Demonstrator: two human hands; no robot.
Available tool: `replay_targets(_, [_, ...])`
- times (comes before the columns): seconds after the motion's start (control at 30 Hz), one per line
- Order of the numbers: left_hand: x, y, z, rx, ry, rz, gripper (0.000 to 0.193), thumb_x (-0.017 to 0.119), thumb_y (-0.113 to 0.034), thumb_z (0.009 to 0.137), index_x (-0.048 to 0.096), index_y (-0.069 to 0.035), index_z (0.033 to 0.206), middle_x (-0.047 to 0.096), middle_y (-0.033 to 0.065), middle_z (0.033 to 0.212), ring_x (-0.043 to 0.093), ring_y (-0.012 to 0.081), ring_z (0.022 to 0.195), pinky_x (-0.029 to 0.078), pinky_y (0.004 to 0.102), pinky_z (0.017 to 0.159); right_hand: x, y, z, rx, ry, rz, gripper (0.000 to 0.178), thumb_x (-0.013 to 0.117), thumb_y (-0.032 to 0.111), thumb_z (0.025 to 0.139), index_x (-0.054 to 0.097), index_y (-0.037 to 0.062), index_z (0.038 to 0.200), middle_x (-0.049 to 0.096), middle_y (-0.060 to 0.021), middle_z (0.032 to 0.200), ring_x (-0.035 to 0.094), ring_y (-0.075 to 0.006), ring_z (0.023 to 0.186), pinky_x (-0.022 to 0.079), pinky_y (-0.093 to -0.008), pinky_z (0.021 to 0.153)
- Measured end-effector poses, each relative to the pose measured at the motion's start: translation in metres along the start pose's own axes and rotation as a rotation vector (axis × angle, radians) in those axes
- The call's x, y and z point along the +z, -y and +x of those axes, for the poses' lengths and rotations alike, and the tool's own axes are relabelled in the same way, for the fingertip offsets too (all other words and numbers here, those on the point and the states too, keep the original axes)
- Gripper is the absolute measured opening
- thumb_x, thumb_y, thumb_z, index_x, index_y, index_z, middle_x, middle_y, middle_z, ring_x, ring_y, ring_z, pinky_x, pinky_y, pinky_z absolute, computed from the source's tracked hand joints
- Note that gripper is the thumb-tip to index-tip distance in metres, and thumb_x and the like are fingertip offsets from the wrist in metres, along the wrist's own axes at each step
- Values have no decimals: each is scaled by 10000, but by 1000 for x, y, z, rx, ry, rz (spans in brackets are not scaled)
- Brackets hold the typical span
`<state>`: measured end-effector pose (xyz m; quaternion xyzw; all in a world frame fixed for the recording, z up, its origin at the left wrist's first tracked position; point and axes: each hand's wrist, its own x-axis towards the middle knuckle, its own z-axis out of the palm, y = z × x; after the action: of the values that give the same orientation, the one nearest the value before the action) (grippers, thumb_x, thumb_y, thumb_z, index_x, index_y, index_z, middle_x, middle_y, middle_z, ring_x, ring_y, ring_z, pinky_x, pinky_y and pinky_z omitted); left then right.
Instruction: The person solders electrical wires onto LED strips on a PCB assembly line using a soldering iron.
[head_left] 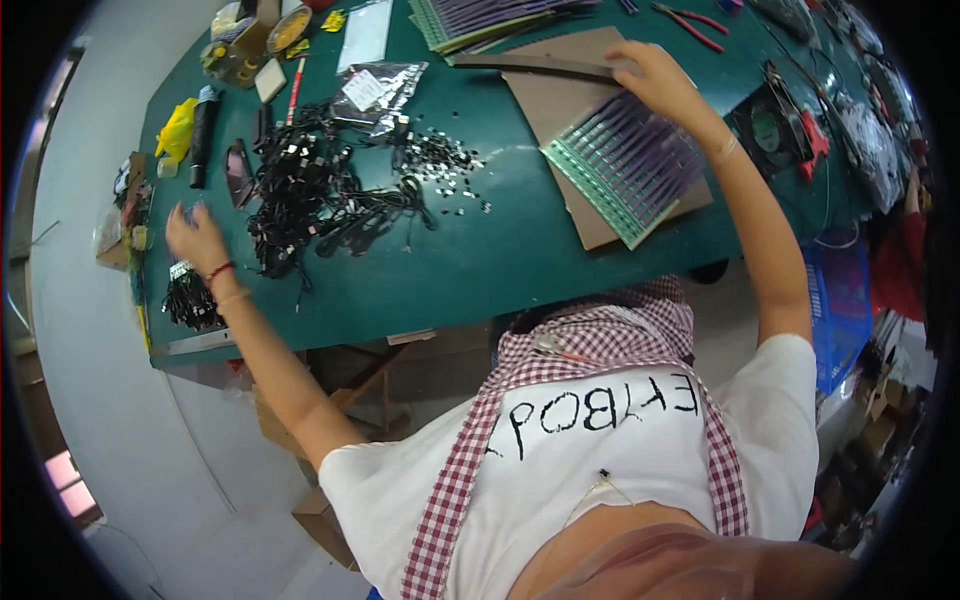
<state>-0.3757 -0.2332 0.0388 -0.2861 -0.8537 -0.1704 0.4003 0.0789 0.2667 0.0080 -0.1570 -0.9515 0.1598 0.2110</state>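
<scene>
My right hand (658, 82) grips one end of a long, thin, dark brown strip (540, 65) between thumb and fingers. The strip lies across the top of a brown cardboard sheet (590, 228). On that sheet, below my right hand, rests a panel of green strips with purple rows (628, 165). My left hand (196, 240) is over the table's left side, slightly blurred, its fingers apart. Just below it sits a bundle of black cables with metal ends (192, 300). To its right spreads a tangled heap of black cables (300, 185).
Small loose metal-and-black pieces (440, 158) lie beside the heap, under a silvery plastic bag (380, 95). A black cylinder (204, 138) and yellow wrapping (176, 130) are at left. Red-handled pliers (692, 24) lie at the back; a blue crate (838, 310) stands at right.
</scene>
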Motion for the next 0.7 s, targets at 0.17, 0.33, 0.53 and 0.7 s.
replay_targets(0.17, [-105,-387,-98,645,700,-834,448,675,-300,727,569,-71,1096,521,157,1197,442,325,1174,328,436,1006,40,8,35,-42,136,-356,289,615,246,794,590,41,997,595,-123,981,546,-300,984,431,-399,865])
replay_targets(0.33, [-108,-476,-161,681,771,-726,775,632,-540,705,401,-160,1340,261,189,1430,202,438,1316,188,648,1001,38,23,45,-175,171,-299,276,627,277,770,610,41,911,600,-124,923,584,-305,890,479,-409,756])
replay_targets(0.53, [-96,-444,-159,812,820,-660,596,638,-277,763,434,-261,1323,313,70,1429,235,348,1333,192,602,1034,10,79,57,-198,195,-269,201,580,154,686,688,34,807,650,-202,811,640,-347,778,516,-430,678])
replay_targets(0.7, [-92,-439,-160,756,794,-703,550,623,-229,745,493,-281,1278,364,64,1393,268,330,1319,175,576,1055,41,97,26,-25,286,-64,251,610,215,653,645,-8,763,631,-220,774,620,-378,741,503,-454,669])
